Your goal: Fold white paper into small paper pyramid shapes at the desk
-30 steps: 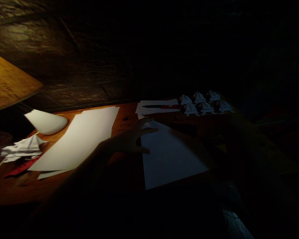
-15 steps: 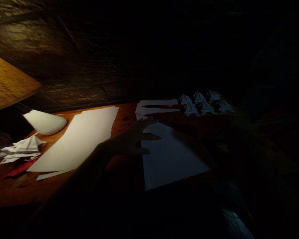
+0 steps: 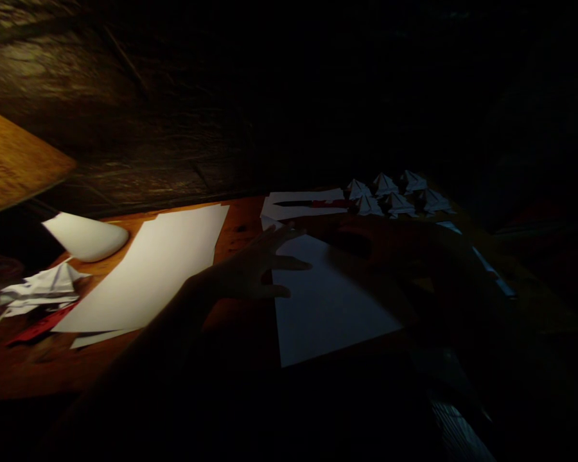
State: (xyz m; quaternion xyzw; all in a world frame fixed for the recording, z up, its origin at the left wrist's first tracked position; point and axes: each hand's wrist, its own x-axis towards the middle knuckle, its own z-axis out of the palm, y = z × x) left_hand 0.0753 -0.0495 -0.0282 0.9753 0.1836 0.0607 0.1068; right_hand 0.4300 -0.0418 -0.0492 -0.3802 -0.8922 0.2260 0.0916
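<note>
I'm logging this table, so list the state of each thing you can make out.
Left hand: open, fingers spread over the dim sheet.
Dim sheet: flat, partly shadowed.
Brightly lit sheets: overlapping, edges uneven.
Knife: lying on back sheets.
Six paper shapes: folded, set in two rows.
Leftmost paper piece: folded, creased.
Right hand: too dark to tell.

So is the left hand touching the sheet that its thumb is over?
Cannot tell. In the head view, the left hand overlaps the sheet, but it's too dark to see contact or a gap.
</note>
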